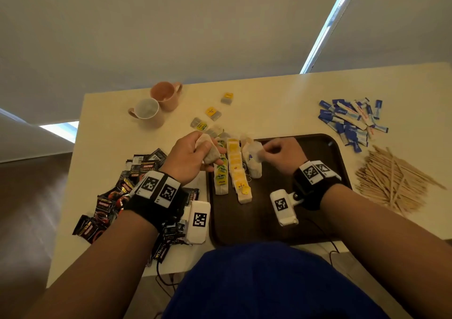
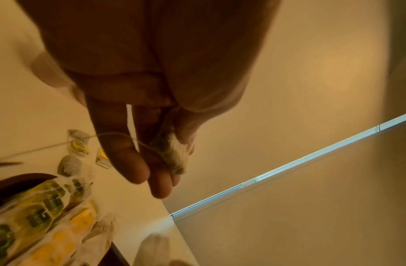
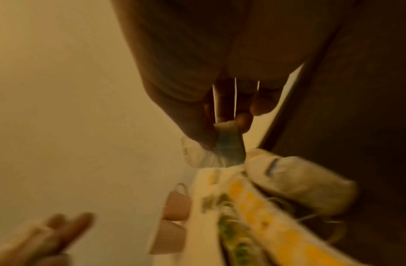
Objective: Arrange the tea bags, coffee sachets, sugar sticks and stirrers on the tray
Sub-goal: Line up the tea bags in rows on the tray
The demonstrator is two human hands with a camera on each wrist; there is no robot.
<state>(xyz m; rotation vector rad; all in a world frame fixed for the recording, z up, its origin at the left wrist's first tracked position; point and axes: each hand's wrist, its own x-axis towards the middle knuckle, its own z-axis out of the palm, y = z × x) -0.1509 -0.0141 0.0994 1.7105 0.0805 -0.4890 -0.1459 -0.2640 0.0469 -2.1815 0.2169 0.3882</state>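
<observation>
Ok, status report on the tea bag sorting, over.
Left hand grips a tea bag; right hand pinches another bag over the third row. Tray holds three rows. Loose tea bags, sugar sticks, stirrers, coffee sachets still off-tray.

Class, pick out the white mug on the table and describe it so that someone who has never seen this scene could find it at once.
Start at the cream table and look to its far left corner, beyond the dark tray of tea bags. Two mugs lie there touching, both tipped on their sides. The white mug is the nearer one, with a white inside, while the pink mug behind it is pink all through.
</observation>
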